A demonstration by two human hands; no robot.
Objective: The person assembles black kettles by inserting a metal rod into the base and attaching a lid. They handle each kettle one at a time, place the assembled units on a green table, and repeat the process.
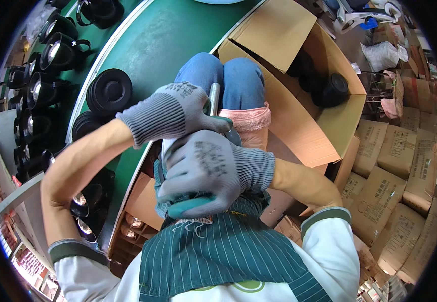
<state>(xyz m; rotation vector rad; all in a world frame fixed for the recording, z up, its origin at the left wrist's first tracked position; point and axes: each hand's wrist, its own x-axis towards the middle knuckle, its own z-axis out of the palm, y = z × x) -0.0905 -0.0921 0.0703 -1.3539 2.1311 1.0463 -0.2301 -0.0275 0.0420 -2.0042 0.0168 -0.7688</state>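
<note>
Both of my hands wear grey knit gloves with green palms and meet over my lap. My left hand [185, 110] is closed, its thumb lying across the lower part of a shiny metal bar [214, 99] that rises between my knees. Just below and nearer to me, my right hand [203, 173] is closed with its fingers curled under. Whatever it grips is hidden behind the glove. Beside the right wrist a bit of a dark grey rounded piece [233, 137] shows. My striped green apron [213, 251] lies beneath.
On the left a green work surface [178, 30] carries stacked black round parts [110, 91] and several black pots with handles [62, 50]. An opened cardboard box [289, 108] stands at my right with dark rounded items [331, 90] inside. Closed cartons [384, 196] are piled farther right.
</note>
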